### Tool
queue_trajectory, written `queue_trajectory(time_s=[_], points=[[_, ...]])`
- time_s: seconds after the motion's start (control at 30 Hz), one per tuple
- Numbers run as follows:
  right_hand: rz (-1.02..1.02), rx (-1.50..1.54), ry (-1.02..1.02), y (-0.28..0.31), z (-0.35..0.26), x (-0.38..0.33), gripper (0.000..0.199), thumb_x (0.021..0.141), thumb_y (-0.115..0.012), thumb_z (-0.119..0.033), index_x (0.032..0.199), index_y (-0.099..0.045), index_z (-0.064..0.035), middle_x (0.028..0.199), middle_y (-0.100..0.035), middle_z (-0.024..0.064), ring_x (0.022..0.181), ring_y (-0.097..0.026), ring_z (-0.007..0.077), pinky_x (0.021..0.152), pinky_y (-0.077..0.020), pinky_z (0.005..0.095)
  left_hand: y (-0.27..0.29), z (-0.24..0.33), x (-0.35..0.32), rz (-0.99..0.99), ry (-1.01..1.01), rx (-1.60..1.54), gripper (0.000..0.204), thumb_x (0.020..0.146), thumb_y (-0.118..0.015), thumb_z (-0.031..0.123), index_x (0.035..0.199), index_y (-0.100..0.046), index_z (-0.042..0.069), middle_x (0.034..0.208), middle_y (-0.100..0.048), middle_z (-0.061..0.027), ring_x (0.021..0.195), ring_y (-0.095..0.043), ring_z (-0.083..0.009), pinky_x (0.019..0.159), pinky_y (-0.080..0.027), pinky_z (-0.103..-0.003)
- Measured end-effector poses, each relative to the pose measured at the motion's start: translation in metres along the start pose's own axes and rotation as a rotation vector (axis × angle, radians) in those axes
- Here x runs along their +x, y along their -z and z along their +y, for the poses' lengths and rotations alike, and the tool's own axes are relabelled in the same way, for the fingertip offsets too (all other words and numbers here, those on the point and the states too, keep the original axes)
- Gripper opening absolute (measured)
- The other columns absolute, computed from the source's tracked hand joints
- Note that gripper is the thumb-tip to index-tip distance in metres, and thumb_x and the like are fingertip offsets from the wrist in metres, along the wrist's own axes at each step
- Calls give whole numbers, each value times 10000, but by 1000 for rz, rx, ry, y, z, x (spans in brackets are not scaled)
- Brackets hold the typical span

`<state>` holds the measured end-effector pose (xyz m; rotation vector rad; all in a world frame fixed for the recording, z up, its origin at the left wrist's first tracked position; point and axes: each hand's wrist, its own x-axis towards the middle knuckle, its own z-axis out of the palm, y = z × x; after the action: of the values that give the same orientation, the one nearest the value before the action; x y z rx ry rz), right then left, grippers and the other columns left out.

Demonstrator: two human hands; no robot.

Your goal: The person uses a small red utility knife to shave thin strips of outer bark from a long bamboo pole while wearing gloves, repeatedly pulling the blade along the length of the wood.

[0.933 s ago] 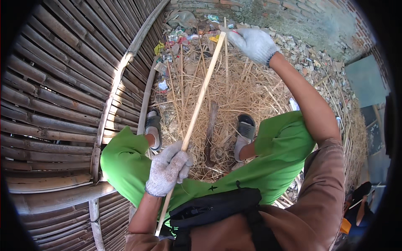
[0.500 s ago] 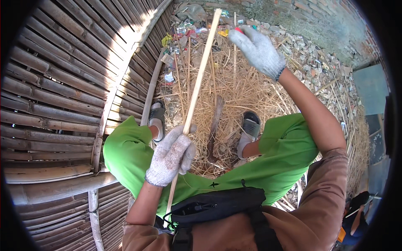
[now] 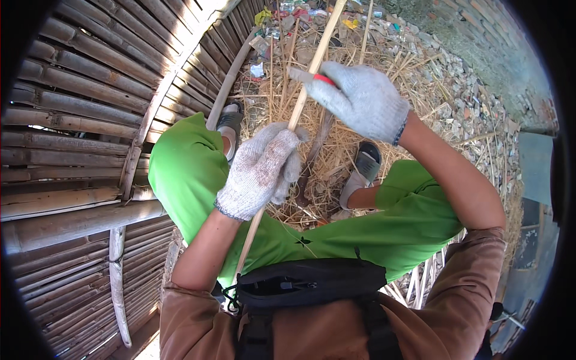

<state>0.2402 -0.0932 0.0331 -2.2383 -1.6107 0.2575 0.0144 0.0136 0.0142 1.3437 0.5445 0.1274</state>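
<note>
A long, pale bamboo strip runs slantwise from the top of the view down past my lap to my waist. Around its middle my left hand, in a soiled white knit glove, is closed. Farther up, my gloved right hand grips a small knife with a red handle. Its short blade lies across the strip, a little beyond my left hand. Most of the knife's handle is hidden in the right glove.
Bamboo shavings cover the ground between my sandaled feet, with a dark wooden stick among them. A slatted bamboo wall stands close on the left. Rubble and litter lie ahead, below a brick wall. A black bag rests at my waist.
My right hand has come down and nearer with the knife, onto the strip. The left hand, still round the strip, sits slightly higher and farther right in view, and the view itself has shifted.
</note>
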Motion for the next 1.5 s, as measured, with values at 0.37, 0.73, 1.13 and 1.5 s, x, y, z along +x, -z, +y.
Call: queue_trajectory(time_s=[0.37, 0.73, 1.13, 1.5], points=[[79, -195, 61, -3, 2, -2, 532, 1070, -554, -594, 983, -686, -86, 825, -746, 191, 770, -757, 410, 696, -599, 550, 18, -7, -1, -94, 20, -159, 324, 1172, -518, 309, 1198, -657, 17, 648, -564, -24, 404, -457, -105, 365, -369, -261], [-51, -141, 183, -14, -16, -8, 525, 1072, -556, -596, 973, -693, -99, 793, -741, 180, 748, -757, 389, 733, -607, 550, 23, -12, -1, -100, 19, -227, 372, 1168, -502, 325, 1185, -645, -17, 596, -527, -34, 366, -422, -130, 350, -349, -276], [77, -161, 0, 4, 31, 11, 637, 1101, -445, -650, 997, -702, -77, 879, -751, 232, 839, -750, 447, 762, -589, 571, 27, -14, -14, -125, 47, -267, 372, 1154, -535, 290, 1184, -623, -70, 586, -484, -14, 364, -431, -134, 355, -355, -278], [-77, -109, 212, -18, -30, -9, 522, 1071, -553, -601, 998, -698, -105, 777, -731, 204, 748, -759, 420, 699, -607, 557, 30, -19, -8, -91, 39, -289, 325, 1153, -523, 264, 1156, -640, -40, 589, -508, -33, 362, -431, -138, 343, -342, -278]])
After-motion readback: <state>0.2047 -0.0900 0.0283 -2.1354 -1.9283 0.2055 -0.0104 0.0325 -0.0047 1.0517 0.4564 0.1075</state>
